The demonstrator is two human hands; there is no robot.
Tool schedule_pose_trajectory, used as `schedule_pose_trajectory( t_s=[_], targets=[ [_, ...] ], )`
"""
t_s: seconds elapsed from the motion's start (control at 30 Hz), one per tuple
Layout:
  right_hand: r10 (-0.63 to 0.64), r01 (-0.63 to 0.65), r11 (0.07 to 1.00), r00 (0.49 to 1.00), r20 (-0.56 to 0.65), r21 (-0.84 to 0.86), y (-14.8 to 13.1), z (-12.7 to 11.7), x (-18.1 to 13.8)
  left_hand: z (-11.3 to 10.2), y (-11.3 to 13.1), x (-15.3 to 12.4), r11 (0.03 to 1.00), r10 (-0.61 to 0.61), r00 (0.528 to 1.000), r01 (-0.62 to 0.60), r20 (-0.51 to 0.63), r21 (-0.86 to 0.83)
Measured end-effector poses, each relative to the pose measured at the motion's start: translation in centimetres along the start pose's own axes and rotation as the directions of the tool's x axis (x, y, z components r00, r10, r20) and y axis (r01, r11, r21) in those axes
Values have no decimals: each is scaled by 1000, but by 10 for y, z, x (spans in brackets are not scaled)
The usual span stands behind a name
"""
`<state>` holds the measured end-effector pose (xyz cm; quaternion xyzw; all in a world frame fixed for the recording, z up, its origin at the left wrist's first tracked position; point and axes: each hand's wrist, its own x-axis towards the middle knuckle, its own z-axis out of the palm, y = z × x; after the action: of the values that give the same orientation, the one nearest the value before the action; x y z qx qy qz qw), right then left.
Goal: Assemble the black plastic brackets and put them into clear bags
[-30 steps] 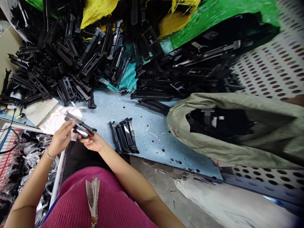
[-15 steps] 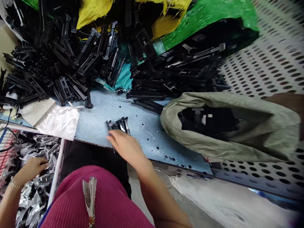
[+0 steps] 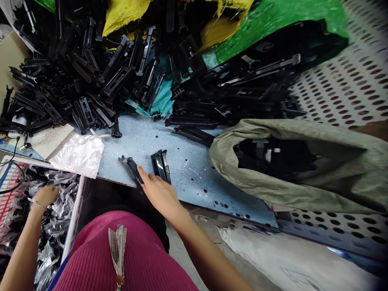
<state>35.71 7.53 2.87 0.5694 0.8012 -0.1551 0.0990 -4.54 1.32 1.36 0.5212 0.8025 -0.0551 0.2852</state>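
My right hand (image 3: pixel 159 193) is over the front edge of the blue worktop, fingers stretched forward. One fingertip touches a long black plastic part (image 3: pixel 131 169), which lies slanted at the edge. Just beyond my other fingers lie more black plastic parts (image 3: pixel 161 163), side by side and partly covered by the hand. My left hand (image 3: pixel 47 195) is low at the left, above a bin of black parts in clear plastic bags (image 3: pixel 59 210). Its fingers are blurred, and whether they hold anything is hidden.
Loose black parts (image 3: pixel 81 76) are heaped across the back. A grey-green cloth sack (image 3: pixel 306 188) with black pieces inside lies open at the right. Flat clear bags (image 3: pixel 80 153) rest near a small board (image 3: pixel 50 141). The blue worktop (image 3: pixel 188 182) ends just before my body.
One black part has moved left, apart from the others beside it, with my right hand following. My left hand has shifted slightly up over the bagged parts. The view has shifted a little.
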Motion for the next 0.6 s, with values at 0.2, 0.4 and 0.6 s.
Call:
schedule_pose_trajectory(
  t_s=[0.2, 0.4, 0.6],
  targets=[
    [-8, 1, 922, 1000, 15, 387, -4, 6, 22, -2, 123, 43, 914, 388, 770, -391, -507, 106],
    [1, 6, 399, 1000, -7, 917, -8, 21, 48, -2, 135, 93, 922, 279, 866, -362, -415, -135],
    [-163, -37, -285, 987, -10, 958, -46, 1, 92, -12, 107, 102, 716, 138, 929, -334, -345, -613]
  ],
)
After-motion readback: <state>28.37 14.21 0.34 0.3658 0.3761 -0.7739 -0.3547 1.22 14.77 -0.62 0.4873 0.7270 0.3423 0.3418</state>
